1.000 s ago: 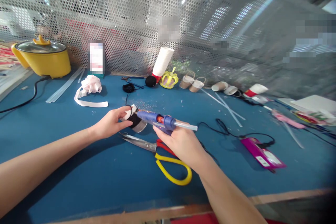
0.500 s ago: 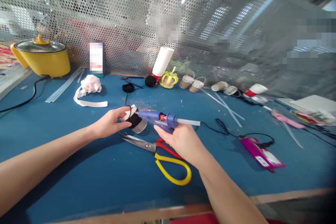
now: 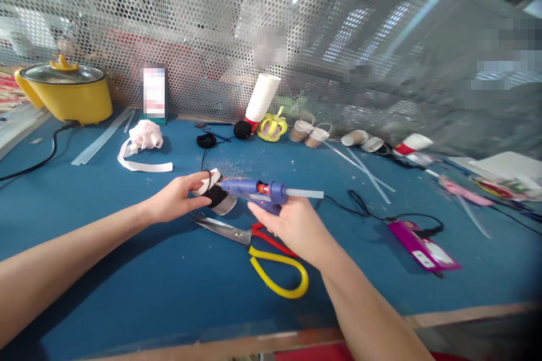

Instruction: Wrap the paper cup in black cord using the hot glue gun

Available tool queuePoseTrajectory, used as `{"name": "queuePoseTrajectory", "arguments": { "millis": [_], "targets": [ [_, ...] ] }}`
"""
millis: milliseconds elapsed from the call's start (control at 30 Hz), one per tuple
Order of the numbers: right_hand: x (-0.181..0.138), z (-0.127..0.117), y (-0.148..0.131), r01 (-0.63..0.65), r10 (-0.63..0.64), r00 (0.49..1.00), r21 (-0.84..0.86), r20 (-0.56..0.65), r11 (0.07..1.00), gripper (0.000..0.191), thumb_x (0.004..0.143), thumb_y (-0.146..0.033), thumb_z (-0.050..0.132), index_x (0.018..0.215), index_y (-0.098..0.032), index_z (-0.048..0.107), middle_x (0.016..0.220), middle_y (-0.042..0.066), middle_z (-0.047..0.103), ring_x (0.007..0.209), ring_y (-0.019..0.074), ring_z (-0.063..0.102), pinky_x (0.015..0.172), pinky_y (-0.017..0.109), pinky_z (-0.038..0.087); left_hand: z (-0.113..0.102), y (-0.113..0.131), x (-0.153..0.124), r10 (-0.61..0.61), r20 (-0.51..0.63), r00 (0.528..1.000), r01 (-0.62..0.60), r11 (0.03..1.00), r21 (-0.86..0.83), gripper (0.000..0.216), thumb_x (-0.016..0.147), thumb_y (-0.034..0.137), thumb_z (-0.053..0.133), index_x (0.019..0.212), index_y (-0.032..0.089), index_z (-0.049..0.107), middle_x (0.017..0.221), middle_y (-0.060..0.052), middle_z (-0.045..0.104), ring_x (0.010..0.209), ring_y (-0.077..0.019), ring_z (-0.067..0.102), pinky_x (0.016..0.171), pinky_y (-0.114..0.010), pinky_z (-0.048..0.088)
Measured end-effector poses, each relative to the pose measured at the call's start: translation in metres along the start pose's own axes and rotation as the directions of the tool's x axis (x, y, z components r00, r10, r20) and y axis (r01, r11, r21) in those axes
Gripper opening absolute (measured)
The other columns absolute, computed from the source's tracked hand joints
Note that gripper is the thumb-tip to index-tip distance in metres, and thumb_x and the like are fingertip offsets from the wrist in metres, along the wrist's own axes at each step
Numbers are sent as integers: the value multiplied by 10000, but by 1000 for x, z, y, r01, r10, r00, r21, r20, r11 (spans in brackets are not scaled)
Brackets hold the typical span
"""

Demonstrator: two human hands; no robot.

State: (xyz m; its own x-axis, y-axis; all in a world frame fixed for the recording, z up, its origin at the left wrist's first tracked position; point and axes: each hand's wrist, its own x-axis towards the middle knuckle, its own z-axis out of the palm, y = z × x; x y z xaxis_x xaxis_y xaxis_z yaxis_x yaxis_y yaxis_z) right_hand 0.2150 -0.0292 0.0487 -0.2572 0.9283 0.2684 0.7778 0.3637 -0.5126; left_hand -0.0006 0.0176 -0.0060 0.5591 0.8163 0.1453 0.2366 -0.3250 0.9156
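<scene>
My left hand [image 3: 180, 198] is closed around a small white cup [image 3: 222, 202] that lies tilted and is partly wrapped in black cord. A strand of the black cord [image 3: 205, 159] runs from it to a loose coil behind. In my right hand [image 3: 296, 225] is a blue glue gun [image 3: 254, 190], a clear glue stick [image 3: 305, 194] jutting from its back. The gun's nozzle points left and meets or nearly meets the cord-wrapped cup; the exact contact is too small to tell. Scissors [image 3: 241, 234] with one red and one yellow handle lie just below both hands.
A yellow electric pot [image 3: 80, 100] stands at the back left, near a phone [image 3: 153, 93] and crumpled white ribbon [image 3: 146, 136]. Stacked paper cups [image 3: 263, 98], a yellow basket-like piece [image 3: 272, 127] and small cups line the mesh. At right lies a purple power strip [image 3: 423, 247] with a cable.
Almost nothing differs. The glue gun's nozzle has shifted very slightly left against the cup; both hands keep their grip, and the view has moved a little.
</scene>
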Motion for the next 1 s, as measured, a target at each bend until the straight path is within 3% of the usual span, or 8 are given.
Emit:
{"name": "queuePoseTrajectory", "arguments": {
  "millis": [233, 633, 1000],
  "targets": [
    [7, -1, 6, -7, 8, 999, 27, -50, 1000, 128, 739, -274, 537, 749, -185, 629, 615, 15, 646, 633, 186, 615, 554, 278, 483, 1, -5, 0, 13, 8, 1000, -12, 999, -41, 527, 755, 290, 545, 1232, 114, 408, 1120, -104, 608, 1005, -231, 572, 870, -345, 440],
    [2, 2, 5, -22, 20, 999, -25, -43, 999, 134, 748, -268, 531, 734, -165, 615, 629, 20, 643, 568, 158, 582, 577, 270, 469, 1, 0, 0, 5, 13, 1000, -4, 998, -61, 490, 753, 258, 534, 1207, 112, 423, 1070, -94, 631, 975, -226, 580, 850, -339, 448],
    [-7, 10, 0, 54, -52, 998, -48, 39, 997, 86, 760, -233, 520, 741, -178, 584, 696, 20, 643, 625, 150, 588, 597, 252, 461, 0, 2, 0, 14, 6, 1000, -14, 1000, 25, 391, 759, 254, 522, 1123, 118, 477, 895, -46, 640, 831, -182, 596, 722, -256, 461]
  ]
}}
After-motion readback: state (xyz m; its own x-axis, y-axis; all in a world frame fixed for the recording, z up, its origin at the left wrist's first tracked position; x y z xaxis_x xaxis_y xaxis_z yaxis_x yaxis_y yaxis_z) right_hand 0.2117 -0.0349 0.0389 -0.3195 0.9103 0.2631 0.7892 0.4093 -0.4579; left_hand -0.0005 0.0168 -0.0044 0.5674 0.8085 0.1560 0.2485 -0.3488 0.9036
